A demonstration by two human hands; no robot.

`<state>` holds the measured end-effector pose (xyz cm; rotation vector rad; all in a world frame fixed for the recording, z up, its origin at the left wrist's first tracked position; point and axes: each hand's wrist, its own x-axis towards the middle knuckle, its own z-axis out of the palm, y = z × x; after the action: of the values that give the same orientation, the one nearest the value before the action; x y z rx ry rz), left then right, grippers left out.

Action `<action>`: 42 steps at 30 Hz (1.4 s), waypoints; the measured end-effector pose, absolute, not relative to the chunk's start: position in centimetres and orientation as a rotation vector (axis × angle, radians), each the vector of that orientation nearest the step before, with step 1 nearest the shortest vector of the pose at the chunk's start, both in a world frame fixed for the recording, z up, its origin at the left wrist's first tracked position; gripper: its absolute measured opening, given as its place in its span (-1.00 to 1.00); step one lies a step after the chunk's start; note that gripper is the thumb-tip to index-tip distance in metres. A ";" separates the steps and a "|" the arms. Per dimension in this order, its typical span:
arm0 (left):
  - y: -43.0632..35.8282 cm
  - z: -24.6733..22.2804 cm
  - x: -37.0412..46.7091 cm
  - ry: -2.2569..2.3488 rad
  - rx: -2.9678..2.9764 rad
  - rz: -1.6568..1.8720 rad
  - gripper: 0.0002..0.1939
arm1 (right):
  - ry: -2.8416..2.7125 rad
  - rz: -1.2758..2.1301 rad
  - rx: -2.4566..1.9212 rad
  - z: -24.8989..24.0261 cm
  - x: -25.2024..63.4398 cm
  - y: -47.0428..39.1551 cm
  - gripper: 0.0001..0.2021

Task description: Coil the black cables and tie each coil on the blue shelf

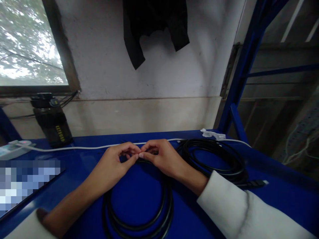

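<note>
Two white sleeves (224, 202) lie nearest, behind the hands, the left one cut off by the frame's edge. Just ahead of them, below and between the wrists, a coil of black cable (136, 228) rests on the blue tabletop (83, 162). At its far side the left hand (119, 159) and right hand (161, 157) come together, thumbs and fingertips meeting over the cable; whether they pinch something small, I cannot tell. Left of the left forearm lies a pixelated panel (22, 186). Beside the right hand sits a second black coil (233, 159). Beyond the hands runs a white cord (87, 148), with a dark bottle (53, 126) far to their left and crumpled plastic (213, 134) to their right. A black garment (156, 16) hangs above them on the wall (99, 63).
</note>
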<state>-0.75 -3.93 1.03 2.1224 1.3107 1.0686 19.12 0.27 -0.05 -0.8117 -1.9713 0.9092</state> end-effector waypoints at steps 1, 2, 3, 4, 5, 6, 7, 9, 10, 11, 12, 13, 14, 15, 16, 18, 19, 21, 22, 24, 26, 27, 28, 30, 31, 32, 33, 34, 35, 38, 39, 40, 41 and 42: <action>-3.9 1.0 -0.8 1.306 2.122 1.065 -0.84 | -1.977 0.884 -0.812 0.0 19.1 0.2 -0.94; -3.9 1.1 -0.8 1.303 2.122 1.061 -0.85 | -1.985 0.864 -0.815 0.1 19.1 0.2 -0.95; -4.0 1.1 -0.8 1.303 2.124 1.059 -0.85 | -1.991 0.853 -0.824 0.2 19.1 0.1 -0.95; -4.0 1.1 -0.8 1.302 2.128 1.056 -0.86 | -1.994 0.851 -0.833 0.3 19.0 0.0 -0.95; -4.0 1.1 -0.7 1.302 2.132 1.055 -0.86 | -1.994 0.856 -0.845 0.4 19.0 0.0 -0.96; -4.0 1.1 -0.7 1.300 2.136 1.054 -0.86 | -1.990 0.866 -0.856 0.5 19.0 -0.1 -0.96; -4.0 1.1 -0.7 1.298 2.137 1.056 -0.86 | -1.984 0.875 -0.865 0.5 18.9 -0.2 -0.95; -4.0 1.0 -0.7 1.293 2.125 1.057 -0.85 | -1.981 0.871 -0.884 0.6 18.9 -0.2 -0.94; -3.9 1.0 -0.8 1.294 2.118 1.055 -0.85 | -1.988 0.854 -0.889 0.6 18.9 -0.1 -0.93; -3.9 0.9 -0.8 1.299 2.115 1.057 -0.85 | -2.000 0.832 -0.889 0.5 19.0 0.0 -0.93; -3.8 0.9 -0.9 1.305 2.124 1.059 -0.85 | -2.016 0.806 -0.881 0.4 19.0 0.2 -0.93; -3.7 0.8 -1.0 1.310 2.147 1.061 -0.84 | -2.032 0.779 -0.868 0.2 19.0 0.3 -0.92; -3.7 0.8 -1.1 1.313 2.181 1.061 -0.84 | -2.047 0.757 -0.854 0.0 19.1 0.5 -0.92; -3.6 0.8 -1.3 1.313 2.219 1.058 -0.83 | -2.059 0.737 -0.843 -0.2 19.1 0.6 -0.92; -3.6 0.9 -1.4 1.310 2.252 1.052 -0.83 | -2.070 0.723 -0.838 -0.3 19.1 0.7 -0.93; -3.6 0.9 -1.5 1.300 2.300 1.026 -0.81 | -2.080 0.711 -0.839 -0.4 19.1 0.8 -0.94; -3.7 1.0 -1.6 1.296 2.314 1.008 -0.82 | -2.079 0.715 -0.845 -0.4 19.1 0.7 -0.95; -3.9 1.0 -1.7 1.290 2.343 0.971 -0.85 | -2.073 0.741 -0.855 -0.3 19.1 0.5 -0.96; -3.9 1.0 -1.7 1.290 2.357 0.957 -0.88 | -2.068 0.754 -0.859 -0.2 19.1 0.4 -0.96; -4.1 1.1 -1.7 1.303 2.373 0.947 -0.92 | -2.068 0.768 -0.862 0.1 19.1 0.2 -0.95; -4.1 1.1 -1.6 1.327 2.369 0.947 -0.92 | -2.073 0.754 -0.864 0.2 19.1 0.1 -0.95; -4.1 1.2 -1.5 1.340 2.360 0.944 -0.90 | -2.077 0.744 -0.865 0.2 19.2 0.1 -0.95; -4.2 1.3 -1.5 1.353 2.350 0.940 -0.88 | -2.079 0.742 -0.866 0.2 19.2 0.2 -0.95; -4.2 1.4 -1.4 1.376 2.334 0.930 -0.87 | -2.072 0.752 -0.868 0.0 19.1 0.3 -0.95; -4.2 1.5 -1.4 1.383 2.328 0.930 -0.87 | -2.065 0.764 -0.865 -0.1 19.1 0.3 -0.95; -4.2 1.5 -1.4 1.391 2.321 0.932 -0.87 | -2.055 0.779 -0.861 -0.1 19.0 0.4 -0.95; -4.2 1.5 -1.4 1.400 2.310 0.937 -0.87 | -2.047 0.792 -0.857 -0.1 19.0 0.4 -0.95; -4.2 1.5 -1.5 1.407 2.293 0.943 -0.86 | -2.044 0.798 -0.852 -0.1 19.0 0.3 -0.95; -4.2 1.4 -1.5 1.411 2.273 0.950 -0.85 | -2.045 0.799 -0.846 -0.1 18.9 0.2 -0.94; -4.0 1.2 -1.7 1.405 2.211 0.966 -0.83 | -2.057 0.783 -0.835 0.2 18.9 -0.1 -0.92; -3.9 1.2 -1.7 1.402 2.194 0.969 -0.83 | -2.061 0.784 -0.825 0.3 19.0 -0.2 -0.92; -3.8 1.1 -1.7 1.404 2.179 0.973 -0.82 | -2.061 0.792 -0.814 0.4 19.0 -0.3 -0.91; -3.7 1.0 -1.8 1.409 2.164 0.976 -0.82 | -2.060 0.806 -0.802 0.4 19.0 -0.3 -0.91; -3.6 1.0 -1.8 1.415 2.152 0.979 -0.82 | -2.057 0.824 -0.790 0.4 19.0 -0.3 -0.92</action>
<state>-1.79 -3.63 0.99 2.1516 1.4148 0.9791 18.96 -0.31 0.37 -0.7897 -2.0565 0.8244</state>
